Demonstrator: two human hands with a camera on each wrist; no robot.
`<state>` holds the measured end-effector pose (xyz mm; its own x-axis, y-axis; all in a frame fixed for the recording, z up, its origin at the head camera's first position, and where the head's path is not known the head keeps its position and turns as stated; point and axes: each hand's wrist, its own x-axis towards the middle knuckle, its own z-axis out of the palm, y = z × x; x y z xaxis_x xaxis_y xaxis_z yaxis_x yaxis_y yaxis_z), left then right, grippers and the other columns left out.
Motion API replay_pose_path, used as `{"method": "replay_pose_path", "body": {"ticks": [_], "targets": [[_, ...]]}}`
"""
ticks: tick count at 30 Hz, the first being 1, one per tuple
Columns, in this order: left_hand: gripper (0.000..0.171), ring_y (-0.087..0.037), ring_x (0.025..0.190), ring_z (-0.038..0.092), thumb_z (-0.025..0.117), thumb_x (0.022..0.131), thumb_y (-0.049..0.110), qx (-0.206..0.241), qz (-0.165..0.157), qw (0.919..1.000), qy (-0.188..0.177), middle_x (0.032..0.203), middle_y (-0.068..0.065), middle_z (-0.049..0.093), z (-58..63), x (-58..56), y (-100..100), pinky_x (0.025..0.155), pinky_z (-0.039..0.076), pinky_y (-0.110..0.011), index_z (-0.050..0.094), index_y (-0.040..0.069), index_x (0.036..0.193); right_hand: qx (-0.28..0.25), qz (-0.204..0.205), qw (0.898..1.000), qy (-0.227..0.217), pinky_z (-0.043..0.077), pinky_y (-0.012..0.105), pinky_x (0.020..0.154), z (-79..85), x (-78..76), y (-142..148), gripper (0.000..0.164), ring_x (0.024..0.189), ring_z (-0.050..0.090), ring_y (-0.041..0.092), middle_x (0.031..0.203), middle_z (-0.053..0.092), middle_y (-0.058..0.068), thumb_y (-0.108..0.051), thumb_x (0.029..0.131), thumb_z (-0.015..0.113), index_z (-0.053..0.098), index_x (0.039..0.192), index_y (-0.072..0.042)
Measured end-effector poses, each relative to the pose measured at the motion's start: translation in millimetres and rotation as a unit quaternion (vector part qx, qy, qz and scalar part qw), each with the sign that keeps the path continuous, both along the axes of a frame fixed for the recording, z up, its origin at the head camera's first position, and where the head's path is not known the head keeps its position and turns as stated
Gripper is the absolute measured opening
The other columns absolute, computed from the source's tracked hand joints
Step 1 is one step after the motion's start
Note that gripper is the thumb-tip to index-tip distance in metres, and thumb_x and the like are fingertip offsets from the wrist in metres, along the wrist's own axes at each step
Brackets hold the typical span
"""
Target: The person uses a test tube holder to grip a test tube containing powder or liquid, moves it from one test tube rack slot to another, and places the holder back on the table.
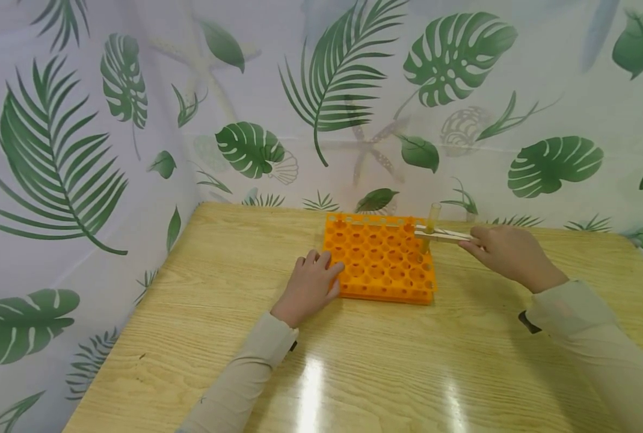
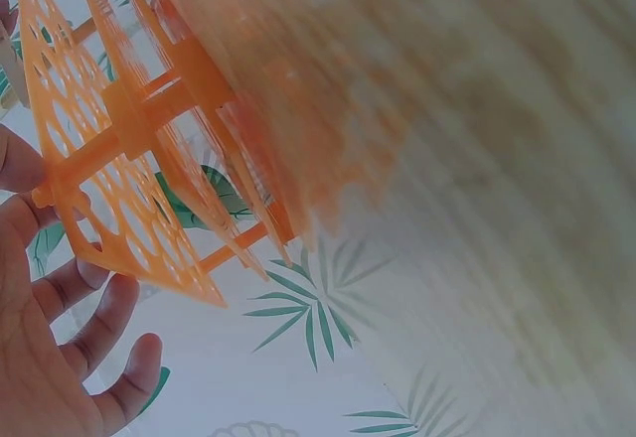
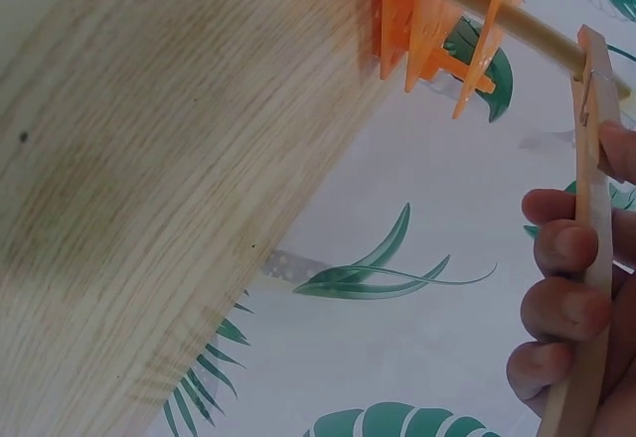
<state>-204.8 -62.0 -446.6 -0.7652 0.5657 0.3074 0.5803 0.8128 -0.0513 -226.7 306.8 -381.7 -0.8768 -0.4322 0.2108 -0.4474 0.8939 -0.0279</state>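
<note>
An orange test tube rack (image 1: 375,260) with rows of round holes stands on the table. At its left front corner, my left hand (image 1: 311,282) pinches the edge between thumb and a finger; the left wrist view shows the other fingers (image 2: 129,387) loosely bent, off the rack. On the right side, my right hand (image 1: 516,252) grips a wooden test tube clamp (image 1: 451,235). The clamp's jaws hold a glass test tube (image 1: 433,218) near its upper part. That tube looks yellowish, tilts slightly, and its lower end overlaps the rack's right columns; whether it sits inside a hole I cannot tell.
The light wood-grain table (image 1: 234,258) reaches back to a white cloth (image 1: 256,72) printed with green leaves, which also hangs along the left side. A dark band (image 1: 530,322) shows at the right sleeve.
</note>
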Motion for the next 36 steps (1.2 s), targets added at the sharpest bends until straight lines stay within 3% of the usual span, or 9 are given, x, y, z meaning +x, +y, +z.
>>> {"method": "replay_pose_path", "body": {"ticks": [7, 18, 23, 29, 36], "targets": [[0.011, -0.022, 0.082, 0.043, 0.052, 0.092, 0.026, 0.000, -0.001, 1.0000, 0.001, 0.090, -0.002, 0.048, -0.4, -0.1, 0, 0.069, 0.036, -0.033, 0.055, 0.020, 0.101, -0.007, 0.012, 1.000, 0.015, 0.027, 0.025, 0.044, -5.5, 0.7, 0, 0.027, 0.043, 0.034, 0.008, 0.054, 0.052, -0.002, -0.027, 0.089, 0.062, 0.047, 0.072, -0.012], [0.012, -0.022, 0.084, 0.043, 0.051, 0.092, 0.025, 0.003, -0.001, 1.0000, -0.006, 0.089, -0.001, 0.047, -0.5, 1.2, 0, 0.071, 0.036, -0.033, 0.056, 0.021, 0.103, -0.012, -0.005, 0.999, -0.046, 0.035, 0.027, 0.048, -8.4, 0.6, -1, 0.028, 0.052, 0.048, 0.009, 0.065, 0.057, 0.000, -0.034, 0.095, 0.052, 0.054, 0.079, -0.010], [0.013, -0.022, 0.084, 0.043, 0.052, 0.092, 0.025, 0.003, 0.001, 1.0000, -0.004, 0.089, -0.001, 0.047, -1.5, 1.5, 0, 0.071, 0.036, -0.033, 0.056, 0.021, 0.103, -0.014, -0.018, 0.999, -0.045, 0.034, 0.028, 0.048, -9.4, 1.3, -1, 0.032, 0.052, 0.045, 0.011, 0.064, 0.053, 0.000, -0.035, 0.094, 0.053, 0.052, 0.073, -0.012], [0.012, -0.021, 0.084, 0.042, 0.051, 0.092, 0.026, -0.002, 0.004, 1.0000, -0.006, 0.089, -0.001, 0.047, -2.1, 0.8, 0, 0.071, 0.036, -0.033, 0.056, 0.022, 0.103, -0.013, -0.025, 0.999, -0.036, 0.051, 0.042, 0.059, -10.5, 1.6, -1, 0.037, 0.068, 0.060, 0.023, 0.086, 0.063, 0.013, -0.036, 0.093, 0.055, 0.065, 0.086, -0.002], [0.014, -0.022, 0.085, 0.042, 0.049, 0.093, 0.026, -0.008, 0.005, 0.9999, -0.012, 0.091, -0.001, 0.047, -2.4, 0.3, 0, 0.072, 0.035, -0.033, 0.056, 0.022, 0.105, -0.019, -0.023, 0.999, -0.035, 0.051, 0.045, 0.064, -10.2, 1.0, -1, 0.040, 0.072, 0.061, 0.025, 0.089, 0.063, 0.016, -0.037, 0.092, 0.055, 0.066, 0.090, 0.002]]}}
